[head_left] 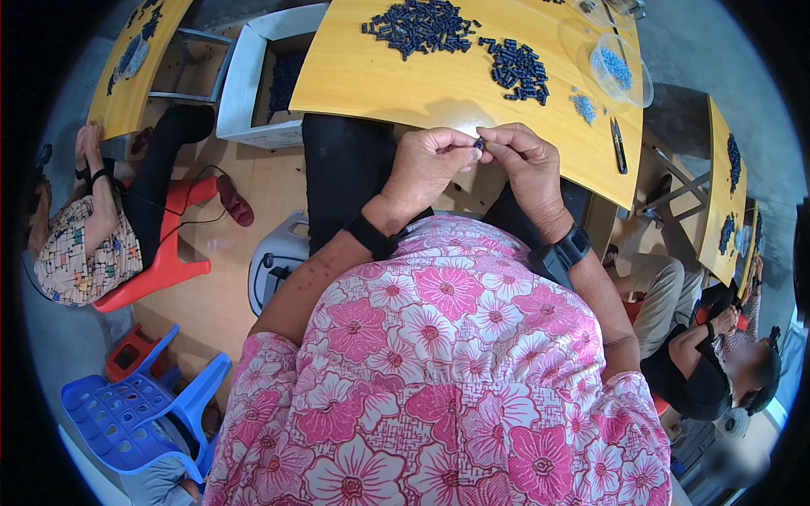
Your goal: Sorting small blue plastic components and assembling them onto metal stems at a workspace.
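Close together at the table's near edge, my left hand and my right hand meet at the fingertips. Both pinch one small dark part, mostly covered by the fingers; its exact kind is too small to tell. Beyond them on the yellow table lie a large pile of short dark cylinder-like parts and a smaller pile of similar ones. To the right are a few loose light blue bits and a clear round tub with more of them.
Black-handled snips or tweezers lie at the table's right edge. A white box holding dark parts stands left of the table. A blue plastic chair is at lower left. Other people sit at tables on both sides, one on a red stool.
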A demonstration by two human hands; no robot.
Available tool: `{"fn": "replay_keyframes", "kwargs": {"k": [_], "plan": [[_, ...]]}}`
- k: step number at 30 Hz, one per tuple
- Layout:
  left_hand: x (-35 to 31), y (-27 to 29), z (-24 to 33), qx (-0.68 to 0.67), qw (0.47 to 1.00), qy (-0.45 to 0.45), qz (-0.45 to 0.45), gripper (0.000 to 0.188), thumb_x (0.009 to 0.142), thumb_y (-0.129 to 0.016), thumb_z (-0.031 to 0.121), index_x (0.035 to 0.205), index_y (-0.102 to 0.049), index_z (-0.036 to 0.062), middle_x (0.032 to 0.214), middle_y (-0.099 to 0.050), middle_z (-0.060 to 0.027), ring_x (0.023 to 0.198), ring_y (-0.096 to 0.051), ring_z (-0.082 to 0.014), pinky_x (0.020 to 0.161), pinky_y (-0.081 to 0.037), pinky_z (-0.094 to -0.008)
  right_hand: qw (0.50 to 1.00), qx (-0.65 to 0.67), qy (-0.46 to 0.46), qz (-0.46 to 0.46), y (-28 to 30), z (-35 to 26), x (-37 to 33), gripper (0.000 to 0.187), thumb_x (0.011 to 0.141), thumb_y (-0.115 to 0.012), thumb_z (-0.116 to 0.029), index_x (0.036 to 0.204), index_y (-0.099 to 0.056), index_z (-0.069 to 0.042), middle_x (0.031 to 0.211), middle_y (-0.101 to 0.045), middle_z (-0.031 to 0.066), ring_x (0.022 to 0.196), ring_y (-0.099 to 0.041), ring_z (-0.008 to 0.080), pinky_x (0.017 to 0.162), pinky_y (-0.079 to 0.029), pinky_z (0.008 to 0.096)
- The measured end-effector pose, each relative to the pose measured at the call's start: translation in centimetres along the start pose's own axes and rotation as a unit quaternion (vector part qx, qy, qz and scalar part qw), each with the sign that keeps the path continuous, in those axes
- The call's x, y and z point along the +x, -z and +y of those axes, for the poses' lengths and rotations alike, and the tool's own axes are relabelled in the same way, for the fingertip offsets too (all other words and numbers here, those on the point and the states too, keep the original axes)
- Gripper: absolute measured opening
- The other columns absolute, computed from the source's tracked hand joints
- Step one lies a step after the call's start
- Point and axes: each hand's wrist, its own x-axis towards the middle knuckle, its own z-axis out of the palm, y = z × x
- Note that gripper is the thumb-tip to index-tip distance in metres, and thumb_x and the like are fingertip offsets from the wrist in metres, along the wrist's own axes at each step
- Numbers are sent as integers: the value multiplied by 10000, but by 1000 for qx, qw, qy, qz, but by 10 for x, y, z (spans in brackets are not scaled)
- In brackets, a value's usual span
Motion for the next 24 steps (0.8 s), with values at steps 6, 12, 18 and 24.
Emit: {"fn": "replay_keyframes", "kwargs": {"k": [6, 12, 18, 24], "plan": [[-2, -2, -4, -6, 1000, -12, 14, 139, 912, -619, 49, 992, -678, -48, 898, -716, -95, 726, -592, -74, 685, -504, -207, 999, -13, 33, 22, -7, 2, -6, 221, 856, -608, 71, 1024, -715, -26, 917, -626, 58, 800, -640, 123, 773, -508, 241], [-1, -2, -6, 8, 1000, -14, 25, 145, 915, -604, 39, 999, -673, -57, 896, -723, -106, 734, -603, -76, 691, -510, -213, 998, -42, 52, 21, -9, 5, -8, 211, 864, -600, 70, 1025, -709, -13, 934, -630, 67, 815, -644, 127, 784, -512, 242], [6, 2, -3, 27, 1000, -3, -1, 169, 923, -592, 48, 1029, -663, -63, 901, -718, -95, 741, -605, -76, 710, -513, -211, 999, 25, 22, 11, -2, 6, -1, 223, 860, -603, 66, 1033, -712, -20, 955, -640, 58, 818, -641, 121, 798, -507, 239], [16, 6, 2, 35, 999, -7, 2, 152, 895, -642, 68, 1005, -677, -30, 895, -702, -43, 749, -594, -62, 689, -497, -209, 1000, 26, 15, 6, 1, 4, 10, 231, 853, -611, 61, 1042, -713, -25, 946, -637, 47, 822, -637, 111, 794, -511, 237]]}}
